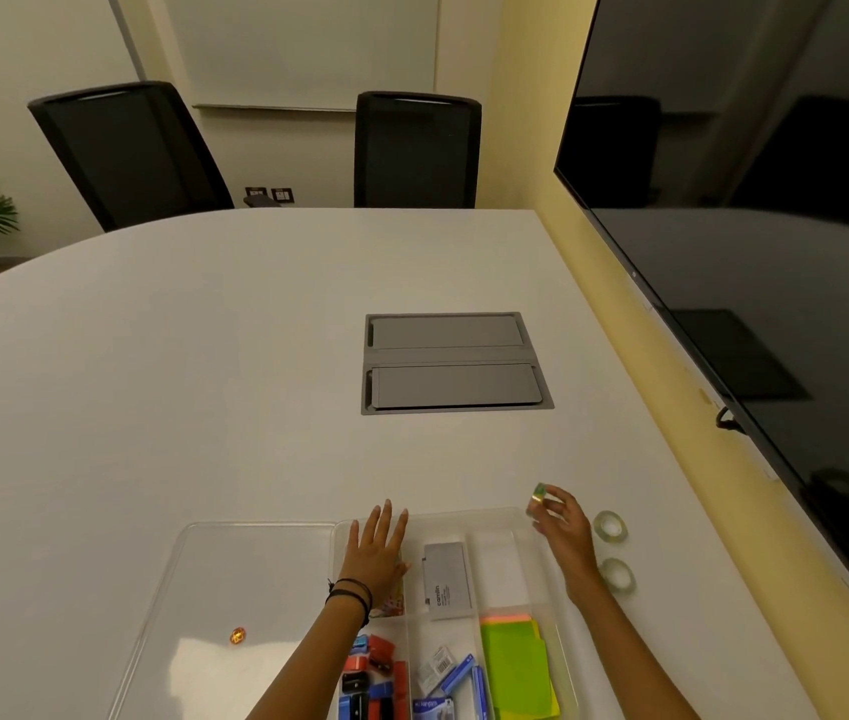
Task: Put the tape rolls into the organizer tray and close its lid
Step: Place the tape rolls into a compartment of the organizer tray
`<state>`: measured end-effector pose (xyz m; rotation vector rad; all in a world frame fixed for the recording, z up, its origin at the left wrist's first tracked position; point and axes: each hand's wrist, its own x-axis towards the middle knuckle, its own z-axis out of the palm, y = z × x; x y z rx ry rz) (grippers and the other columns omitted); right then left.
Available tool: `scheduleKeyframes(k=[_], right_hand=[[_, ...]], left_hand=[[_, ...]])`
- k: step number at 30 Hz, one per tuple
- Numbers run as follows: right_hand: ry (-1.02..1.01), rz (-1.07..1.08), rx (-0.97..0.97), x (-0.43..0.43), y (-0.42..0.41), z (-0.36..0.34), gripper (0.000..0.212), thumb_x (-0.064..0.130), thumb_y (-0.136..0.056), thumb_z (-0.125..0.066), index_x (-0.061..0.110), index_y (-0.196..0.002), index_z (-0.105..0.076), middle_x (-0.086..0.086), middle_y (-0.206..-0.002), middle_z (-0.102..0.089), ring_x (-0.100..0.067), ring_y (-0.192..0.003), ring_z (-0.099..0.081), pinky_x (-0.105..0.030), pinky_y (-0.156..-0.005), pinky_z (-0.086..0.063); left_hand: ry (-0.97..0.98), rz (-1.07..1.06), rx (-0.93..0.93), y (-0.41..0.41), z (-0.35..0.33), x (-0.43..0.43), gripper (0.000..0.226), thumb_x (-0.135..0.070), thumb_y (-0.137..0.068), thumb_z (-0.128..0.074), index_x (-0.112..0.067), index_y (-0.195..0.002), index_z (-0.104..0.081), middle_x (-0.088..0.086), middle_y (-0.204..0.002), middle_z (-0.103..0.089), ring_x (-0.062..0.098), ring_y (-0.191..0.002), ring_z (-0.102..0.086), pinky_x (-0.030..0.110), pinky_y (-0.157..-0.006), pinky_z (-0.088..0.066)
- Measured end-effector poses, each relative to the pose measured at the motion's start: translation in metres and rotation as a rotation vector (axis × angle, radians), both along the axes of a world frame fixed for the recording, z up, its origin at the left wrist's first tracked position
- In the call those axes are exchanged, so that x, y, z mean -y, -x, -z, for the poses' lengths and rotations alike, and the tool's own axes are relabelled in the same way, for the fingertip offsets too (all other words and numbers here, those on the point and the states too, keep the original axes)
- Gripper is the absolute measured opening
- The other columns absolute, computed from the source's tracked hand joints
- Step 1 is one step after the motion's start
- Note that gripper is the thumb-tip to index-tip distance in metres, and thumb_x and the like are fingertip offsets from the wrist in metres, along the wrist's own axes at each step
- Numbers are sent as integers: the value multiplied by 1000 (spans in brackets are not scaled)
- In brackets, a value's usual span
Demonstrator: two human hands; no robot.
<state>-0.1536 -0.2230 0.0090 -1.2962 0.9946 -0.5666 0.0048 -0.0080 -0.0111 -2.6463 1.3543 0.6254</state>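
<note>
A clear plastic organizer tray lies at the table's near edge, with its clear lid flipped open flat to the left. My right hand holds a small tape roll above the tray's far right corner. Two more clear tape rolls lie on the table right of the tray, one farther and one nearer. My left hand rests flat, fingers spread, on the tray's far left compartment.
The tray holds a grey box, green sticky notes, staple boxes and red and blue clips. A grey cable hatch sits mid-table. A large dark screen hangs on the right wall. Two black chairs stand beyond the table.
</note>
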Motion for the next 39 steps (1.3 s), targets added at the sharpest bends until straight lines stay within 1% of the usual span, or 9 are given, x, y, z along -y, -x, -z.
scheduleKeyframes(k=[4, 8, 15, 28, 30, 33, 36, 37, 39], right_hand=[[11, -223, -64, -14, -10, 1, 24, 8, -87, -64, 15, -109, -58, -3, -94, -62, -15, -84, -64, -17, -67, -56], [187, -439, -361, -25, -13, 15, 36, 12, -81, -72, 13, -112, -55, -5, -102, -55, -20, -88, -57, -26, -76, -48], [341, -565, -610, -36, -18, 36, 51, 14, -79, -72, 7, -123, -49, -19, -124, -51, -28, -113, -53, -25, -89, -42], [652, -755, -719, -41, -24, 39, 51, 12, -87, -61, 12, -134, -41, -12, -131, -44, -24, -125, -42, -32, -98, -45], [675, -799, -730, -39, -24, 39, 50, 10, -88, -59, 12, -134, -40, -12, -132, -43, -24, -125, -42, -32, -99, -45], [699, -837, -705, -35, -24, 37, 48, 7, -88, -56, 12, -133, -41, -10, -131, -43, -22, -124, -43, -29, -97, -45], [722, -761, -558, -27, -25, 29, 32, 4, -90, -52, 11, -121, -53, -7, -123, -53, -18, -114, -53, -25, -91, -45], [733, -700, -497, -23, -26, 25, 26, 3, -91, -50, 11, -114, -58, -5, -116, -58, -17, -107, -58, -24, -87, -47], [767, -573, -408, -12, -28, 17, 21, -2, -90, -49, 10, -101, -63, -3, -104, -62, -15, -95, -63, -22, -79, -48]], left_hand=[[-8, 21, 9, -3, 7, 4, 70, -44, -98, -35, -19, -146, 9, 15, -157, 10, 32, -145, 4, 50, -117, -3], [8, 27, 38, -5, 12, 3, 72, -45, -97, -36, -19, -147, 8, 14, -157, 9, 32, -145, 4, 49, -117, -4], [13, 23, 46, -3, 14, 1, 71, -46, -97, -35, -20, -146, 9, 14, -157, 11, 32, -145, 5, 52, -117, -2], [13, 13, 47, -2, 11, -2, 71, -48, -96, -35, -24, -144, 11, 12, -157, 10, 33, -144, 4, 52, -117, -3], [103, 17, 145, 1, 8, -5, 88, -56, -89, -45, -23, -142, 17, 14, -156, -15, 31, -142, -19, 49, -114, -21], [207, 4, 175, 4, -3, -5, 136, -72, -54, -70, -11, -144, 11, -2, -120, -66, 18, -110, -64, 37, -83, -55], [359, 20, 123, 0, -3, -4, 129, -68, -40, -81, -2, -140, -32, -7, -116, -62, 21, -99, -69, 40, -73, -58], [382, 6, 104, -1, -3, -4, 130, -68, -41, -81, 0, -140, -30, -7, -117, -62, 21, -99, -69, 40, -73, -58], [364, -46, 93, -1, -7, -4, 145, -70, -46, -76, -1, -145, 5, -3, -116, -68, 19, -103, -67, 39, -77, -57]])
